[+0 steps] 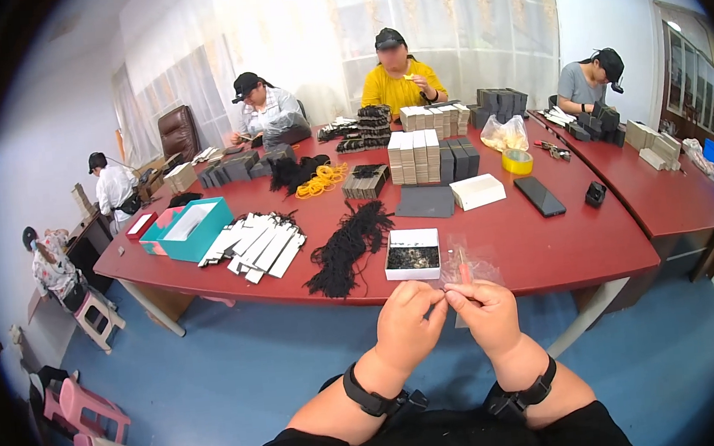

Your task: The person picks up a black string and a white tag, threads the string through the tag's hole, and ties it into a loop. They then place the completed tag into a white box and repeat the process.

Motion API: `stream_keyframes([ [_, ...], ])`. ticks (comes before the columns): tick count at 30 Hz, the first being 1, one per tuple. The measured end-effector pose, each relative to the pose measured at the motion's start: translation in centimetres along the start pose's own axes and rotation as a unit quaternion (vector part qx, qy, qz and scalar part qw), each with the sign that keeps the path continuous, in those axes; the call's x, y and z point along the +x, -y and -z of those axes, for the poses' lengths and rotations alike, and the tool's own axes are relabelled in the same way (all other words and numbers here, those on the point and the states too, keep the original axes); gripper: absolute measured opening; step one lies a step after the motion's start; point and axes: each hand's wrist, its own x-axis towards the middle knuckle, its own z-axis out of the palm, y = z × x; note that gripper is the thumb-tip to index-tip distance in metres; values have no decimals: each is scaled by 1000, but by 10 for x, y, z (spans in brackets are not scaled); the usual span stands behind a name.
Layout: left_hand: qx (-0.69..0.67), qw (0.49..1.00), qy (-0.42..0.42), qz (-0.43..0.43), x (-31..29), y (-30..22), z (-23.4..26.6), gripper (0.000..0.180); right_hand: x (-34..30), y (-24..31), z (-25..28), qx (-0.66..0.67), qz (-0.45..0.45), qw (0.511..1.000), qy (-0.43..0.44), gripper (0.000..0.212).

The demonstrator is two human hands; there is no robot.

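A left hand (410, 318) and right hand (488, 313) meet in tight fingertip pinches around a tiny dark piece (445, 290), too small to identify, by the near edge of the red worktop (584, 245); probably light and easily dropped, it seems best gripped at its ends

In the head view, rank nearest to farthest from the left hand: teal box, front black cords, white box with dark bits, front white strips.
1. White box with dark bits, just beyond the left hand.
2. Front black cords, left of that box.
3. Front white strips, left of the cords.
4. Teal box, farther left.
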Motion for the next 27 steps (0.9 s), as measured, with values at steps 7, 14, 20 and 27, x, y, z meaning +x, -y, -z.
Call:
stream_keyframes([
  [7, -7, 998, 59, 6, 6, -5, 6, 19, 1, -14, 3, 161, -80, 984, -17, 12],
  [14, -317, 908, 103, 254, -6, 11, 4, 26, -3, -19, 5, 375, -226, 895, 82, 8],
  [20, -367, 902, 104, 202, -11, 20, 1, 9, -5, -10, 1, 375, -244, 889, 99, 5],
  [27, -509, 806, 148, 263, -31, 18, -16, 23, -4, -5, 7, 435, -225, 865, 107, 4],
])
